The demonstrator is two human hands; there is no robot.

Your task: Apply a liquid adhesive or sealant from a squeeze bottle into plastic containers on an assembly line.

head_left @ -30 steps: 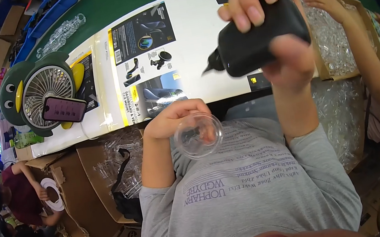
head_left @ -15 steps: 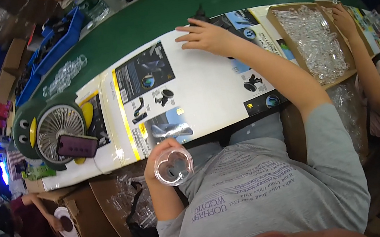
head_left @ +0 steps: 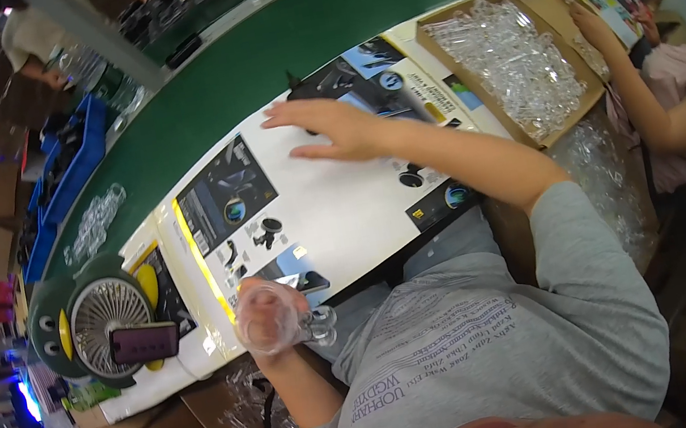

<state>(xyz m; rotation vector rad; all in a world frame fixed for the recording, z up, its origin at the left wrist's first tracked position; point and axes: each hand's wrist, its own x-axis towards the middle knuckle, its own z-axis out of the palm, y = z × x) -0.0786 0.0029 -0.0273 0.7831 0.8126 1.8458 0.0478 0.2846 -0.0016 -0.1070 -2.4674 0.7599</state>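
Note:
My left hand (head_left: 256, 299) is closed around a clear plastic cup-like piece (head_left: 271, 324) by the table's front edge. Rounded transparent lobes (head_left: 321, 325) stick out on its right side; I cannot tell whether they belong to the same piece. My right hand (head_left: 327, 129), fingers stretched and thumb apart, hovers over or rests on a white printed cardboard sheet (head_left: 317, 218) and holds nothing. Just beyond its fingers, a small black object (head_left: 296, 84) shows at the sheet's far edge, its kind unclear.
At right, a cardboard box (head_left: 543, 135) holds many clear plastic pieces, with a co-worker's arm (head_left: 624, 76) beyond it. A green penguin-shaped fan (head_left: 49, 327) with a phone (head_left: 145, 342) stands at left. Behind it are clear pieces (head_left: 96, 221) and a blue bin (head_left: 70, 182).
The whole view has shifted and tilted. My left hand has risen to the table edge, turning the clear piece from end-on to more sideways. My right hand has drawn slightly nearer, still open.

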